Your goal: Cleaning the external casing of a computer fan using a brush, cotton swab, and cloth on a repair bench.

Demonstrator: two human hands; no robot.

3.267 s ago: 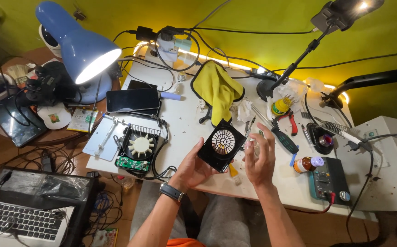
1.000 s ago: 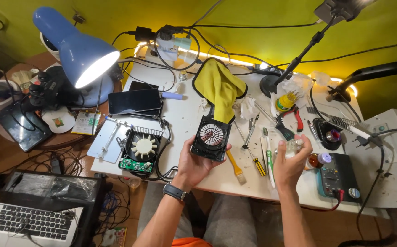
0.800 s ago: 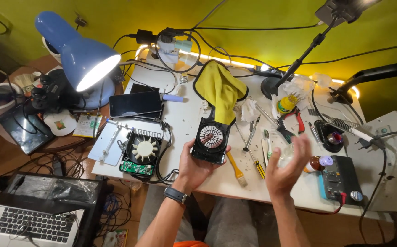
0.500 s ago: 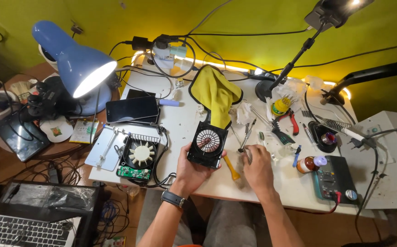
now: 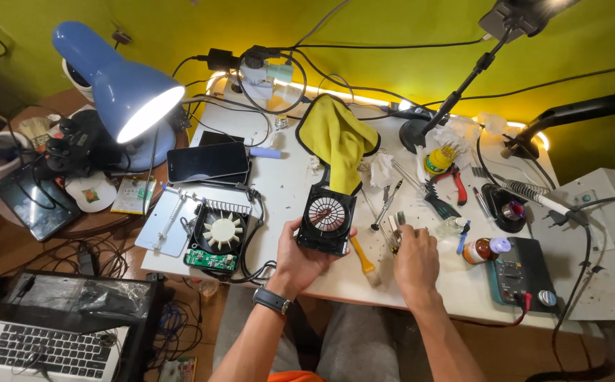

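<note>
Fan housing [image 5: 326, 219], black and square with a round white-spoked grille, sits tilted in the left hand [image 5: 299, 256] just above the counter's near edge, roughly midway along it. That hand's fingers [image 5: 300, 228] are clamped around the housing's lower left side, thumb on the face, and a dark watch [image 5: 271, 300] bands the wrist. Just to the right, the right hand [image 5: 415, 260] rests low on the counter [image 5: 286, 191], its fingers [image 5: 401, 237] pinched together on a small metal tool [image 5: 394, 228] whose exact kind is too small to tell. A yellow-handled brush [image 5: 363, 258] lies between the two hands, near the front edge.

Toward the near left corner, a second fan [image 5: 220, 233] with a white rotor lies flat on a green circuit board, beside a pale metal plate [image 5: 169, 221]. Toward the near right corner stands a dark multimeter [image 5: 518, 272], with a small brown bottle [image 5: 481, 250] just beside it.

Farther back, a yellow cloth [image 5: 337, 138] drapes over the counter's middle, its lower tip just behind the housing. A black phone [image 5: 207, 161] lies toward the left edge, under a lit blue desk lamp [image 5: 127, 95]. Red-handled pliers [image 5: 456, 182] lie toward the far right, near a black stand arm [image 5: 456, 88] that rises from the far edge. A laptop [image 5: 38, 350] sits below the counter, off the near left corner.
</note>
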